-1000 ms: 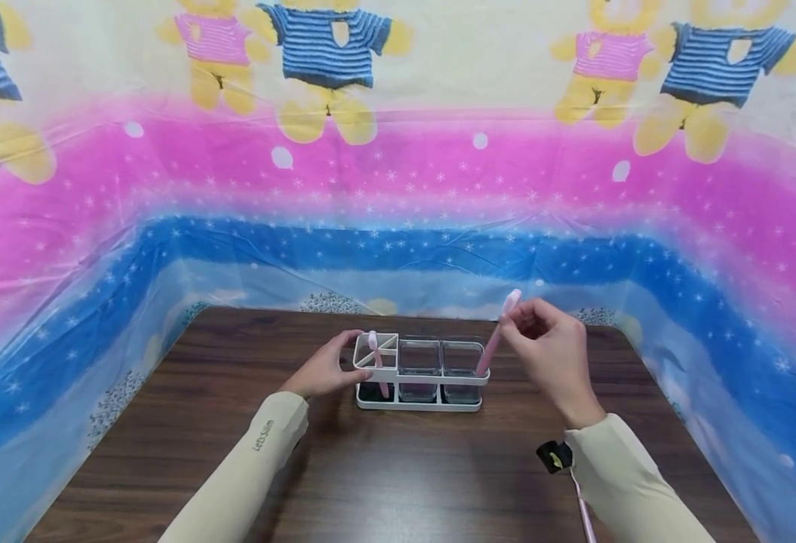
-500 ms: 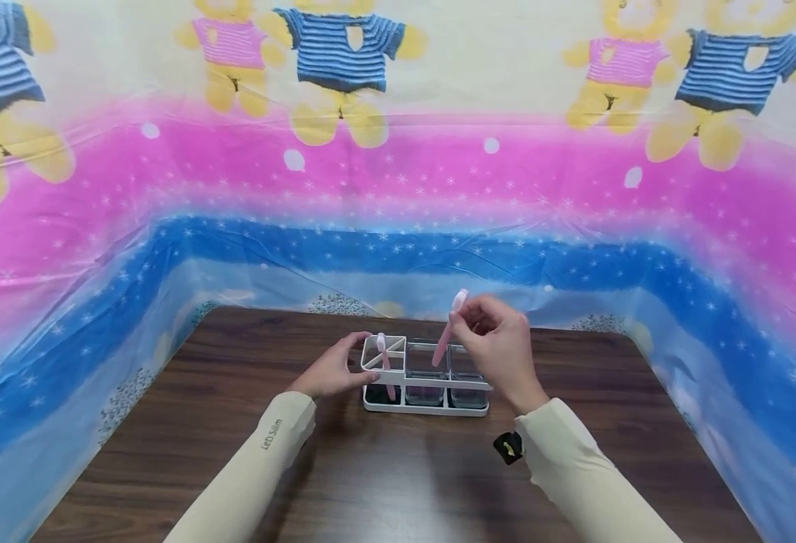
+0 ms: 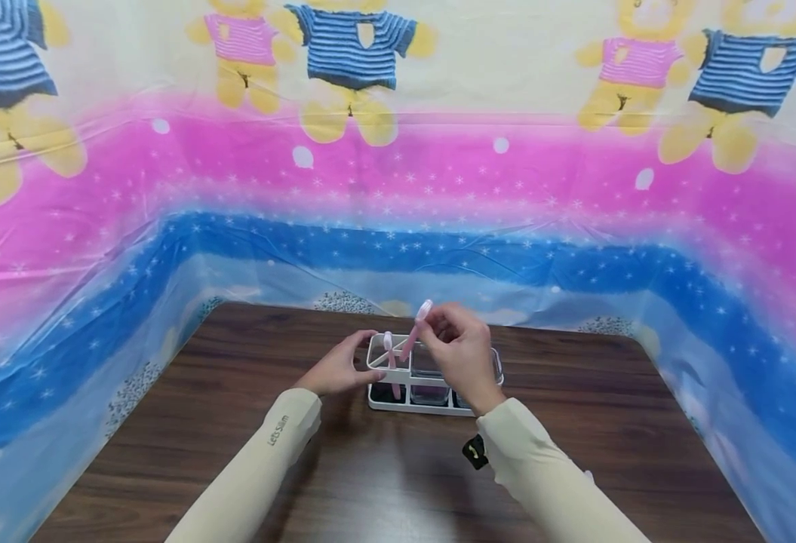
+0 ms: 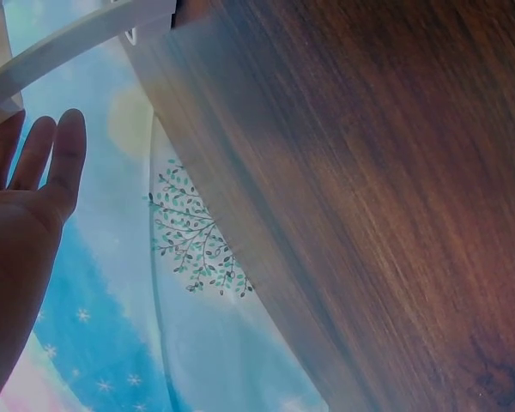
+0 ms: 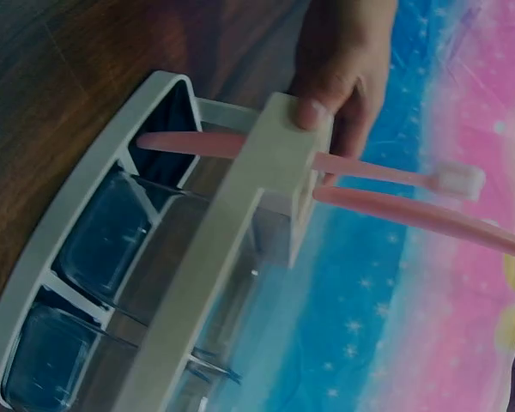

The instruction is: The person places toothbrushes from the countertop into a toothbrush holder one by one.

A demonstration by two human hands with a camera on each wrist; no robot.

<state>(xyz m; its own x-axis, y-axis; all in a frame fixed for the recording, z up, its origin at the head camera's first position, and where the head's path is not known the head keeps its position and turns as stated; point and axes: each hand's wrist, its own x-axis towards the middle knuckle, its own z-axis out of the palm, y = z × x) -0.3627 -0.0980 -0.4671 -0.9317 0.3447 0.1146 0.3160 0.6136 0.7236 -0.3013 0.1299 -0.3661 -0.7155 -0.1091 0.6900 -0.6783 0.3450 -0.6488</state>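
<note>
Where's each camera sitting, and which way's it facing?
Head: worn there, looking forward and down at the rack; left hand, right hand and sleeves show.
Left wrist: worn there, facing table and cloth; left hand shows.
Right wrist: worn there, facing rack and two toothbrushes; left hand and right hand's edge show.
Head and right-wrist views share rack and toothbrushes.

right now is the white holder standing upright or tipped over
Upright: the white holder stands with its base flat on the table.
</note>
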